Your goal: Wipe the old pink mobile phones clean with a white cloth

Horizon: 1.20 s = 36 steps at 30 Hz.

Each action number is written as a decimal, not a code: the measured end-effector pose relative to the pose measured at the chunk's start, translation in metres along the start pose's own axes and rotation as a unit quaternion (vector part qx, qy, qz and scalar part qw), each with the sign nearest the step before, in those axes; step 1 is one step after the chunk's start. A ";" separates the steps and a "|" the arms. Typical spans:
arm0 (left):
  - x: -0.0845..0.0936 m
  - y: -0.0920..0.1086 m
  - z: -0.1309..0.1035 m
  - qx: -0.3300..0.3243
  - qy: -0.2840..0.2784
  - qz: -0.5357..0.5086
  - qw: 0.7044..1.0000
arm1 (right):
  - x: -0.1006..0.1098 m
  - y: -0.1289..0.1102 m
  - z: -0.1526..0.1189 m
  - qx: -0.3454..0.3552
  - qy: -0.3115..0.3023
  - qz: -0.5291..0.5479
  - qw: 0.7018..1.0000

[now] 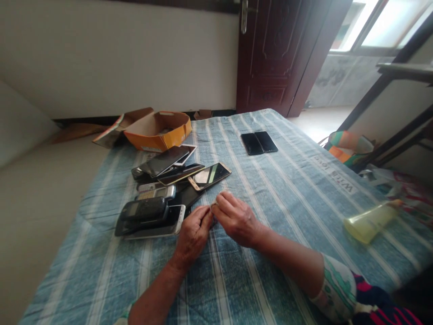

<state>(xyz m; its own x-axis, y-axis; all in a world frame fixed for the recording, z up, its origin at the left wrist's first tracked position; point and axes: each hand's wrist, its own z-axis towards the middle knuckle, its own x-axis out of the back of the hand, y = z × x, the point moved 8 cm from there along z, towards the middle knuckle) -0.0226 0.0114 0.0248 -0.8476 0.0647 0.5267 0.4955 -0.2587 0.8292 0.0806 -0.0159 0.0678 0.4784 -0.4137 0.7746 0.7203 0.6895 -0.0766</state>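
My left hand point(194, 230) and my right hand point(237, 216) meet over the striped cloth, fingers closed and touching. A small whitish bit shows between their fingertips, too hidden to name. Just beyond them lies a gold-framed smartphone point(210, 176), screen up. To the left is a loose pile of phones: a white smartphone point(174, 221) nearest my left hand, a black handset point(144, 211) on top of it, a silver keypad phone point(157, 192) and a dark smartphone point(167, 160) further back.
An open orange cardboard box point(162, 137) stands at the far left. Two black smartphones point(259, 142) lie side by side at the back. A yellowish translucent bottle point(368, 223) lies on the right. A blue striped cloth point(291, 194) covers the surface, and a dark red door point(270, 54) is behind.
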 end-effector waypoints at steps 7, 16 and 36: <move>0.002 -0.006 0.002 0.007 0.008 0.017 1.000 | -0.007 0.036 -0.006 -0.046 0.035 -0.006 0.998; 0.004 -0.005 0.001 -0.013 0.033 0.041 0.999 | 0.001 0.012 -0.011 0.007 0.073 0.017 0.997; 0.002 -0.009 0.002 -0.048 0.054 0.129 0.989 | -0.043 0.034 -0.008 -0.065 -0.068 -0.042 0.995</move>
<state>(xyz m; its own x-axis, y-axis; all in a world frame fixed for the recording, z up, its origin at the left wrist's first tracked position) -0.0283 0.0163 0.0185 -0.7133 -0.1174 0.6909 0.6819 -0.3439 0.6456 0.0883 0.0211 0.0267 0.3488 -0.3763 0.8583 0.8177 0.5696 -0.0826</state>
